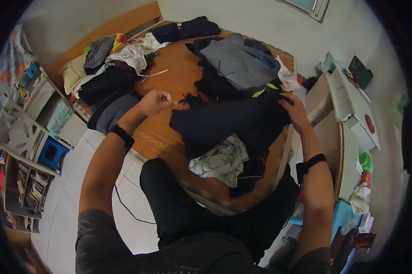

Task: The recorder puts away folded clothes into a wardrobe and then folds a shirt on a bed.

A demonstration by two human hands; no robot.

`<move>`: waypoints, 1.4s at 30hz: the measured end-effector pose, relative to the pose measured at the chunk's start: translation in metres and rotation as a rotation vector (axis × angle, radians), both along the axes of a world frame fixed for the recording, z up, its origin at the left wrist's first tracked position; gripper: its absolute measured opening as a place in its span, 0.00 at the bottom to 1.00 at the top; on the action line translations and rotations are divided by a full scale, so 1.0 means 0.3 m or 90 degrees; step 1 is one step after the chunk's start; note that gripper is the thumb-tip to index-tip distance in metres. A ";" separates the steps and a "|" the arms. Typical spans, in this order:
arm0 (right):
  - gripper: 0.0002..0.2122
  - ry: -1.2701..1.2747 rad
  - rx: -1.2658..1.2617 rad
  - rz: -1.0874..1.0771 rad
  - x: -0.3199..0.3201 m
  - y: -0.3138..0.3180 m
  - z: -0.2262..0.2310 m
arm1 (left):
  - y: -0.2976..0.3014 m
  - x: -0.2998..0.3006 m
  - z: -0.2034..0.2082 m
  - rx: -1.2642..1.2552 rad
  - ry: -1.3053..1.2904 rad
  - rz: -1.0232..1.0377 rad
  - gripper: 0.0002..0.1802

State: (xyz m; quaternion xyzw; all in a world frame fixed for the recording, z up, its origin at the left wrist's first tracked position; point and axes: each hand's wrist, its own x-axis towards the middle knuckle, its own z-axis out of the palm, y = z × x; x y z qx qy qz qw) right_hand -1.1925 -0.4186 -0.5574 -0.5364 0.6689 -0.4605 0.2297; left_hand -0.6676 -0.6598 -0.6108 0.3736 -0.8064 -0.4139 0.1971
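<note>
A dark navy, nearly black cloth garment (pixel 229 116) stretches across the bed in front of me, partly lifted. My right hand (pixel 293 108) grips its upper right corner, thumb and fingers closed on the fabric. At the garment's upper left edge, my left hand (pixel 156 101) is closed in a pinch; whether cloth lies between its fingertips is too small to tell. A black fringed bit (pixel 189 97) shows beside those fingertips. Below the garment lies a crumpled checked cloth (pixel 222 162), partly covered by it. Farther back a grey garment (pixel 240 64) tops a pile of dark clothes.
The bed (pixel 176 68) has an orange-brown surface. Heaped clothes (pixel 119 61) cover its far left, with folded dark clothes (pixel 185 29) at the back. A white desk (pixel 343 96) stands at right. Shelves with books (pixel 32 185) and a blue bin (pixel 53 153) are at left.
</note>
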 end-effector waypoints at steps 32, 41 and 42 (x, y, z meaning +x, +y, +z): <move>0.24 0.328 0.323 0.158 -0.236 0.248 0.007 | 0.029 -0.325 -0.766 -0.188 -0.222 -0.063 0.17; 0.24 0.209 0.306 0.150 -0.149 0.190 -0.022 | -0.191 -0.048 -0.385 -0.121 -0.080 0.174 0.14; 0.24 0.202 0.289 0.179 -0.112 0.149 -0.016 | -0.258 0.045 -0.371 -0.171 -0.003 0.171 0.13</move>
